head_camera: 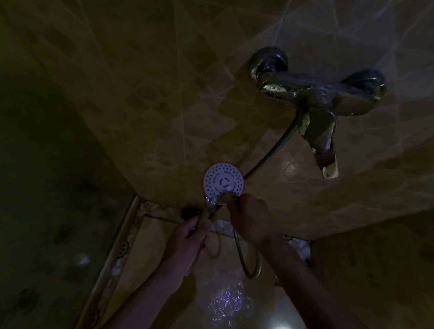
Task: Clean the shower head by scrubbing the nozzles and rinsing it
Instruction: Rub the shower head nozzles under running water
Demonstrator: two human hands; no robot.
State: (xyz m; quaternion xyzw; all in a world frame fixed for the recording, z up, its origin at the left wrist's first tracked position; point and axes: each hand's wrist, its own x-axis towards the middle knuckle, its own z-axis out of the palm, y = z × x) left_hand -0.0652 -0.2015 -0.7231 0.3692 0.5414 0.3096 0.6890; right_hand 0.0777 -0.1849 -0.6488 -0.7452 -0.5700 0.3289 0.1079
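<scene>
The head (224, 179) sits low in the middle of our view, its pale round face turned up toward us, dotted with nozzles, in front of the tiled wall (139, 83). We judge that we are in the scrubbing step: our right hand (249, 221) is at the lower rim of the face, fingers curled round something small and dark pressed to the nozzles there. The light is too dim for us to say what the scrubber is; it may be a brush or a pad.

Our left hand (190, 236) is clenched round the handle just below the head, holding it steady with the face tilted up.

Only the lower edge is being worked now, so the next move, as we read it, calls for sweeping the scrubber across the remaining rings of nozzles while the left hand keeps the face angled toward us. Rinsing would come after.

The hose (271, 152) runs from behind the head up to the mixer (316, 94) on the wall, and a second loop of it hangs below our right wrist. The floor (228, 299) beneath glistens wet, with a bright reflection near the bottom edge.
</scene>
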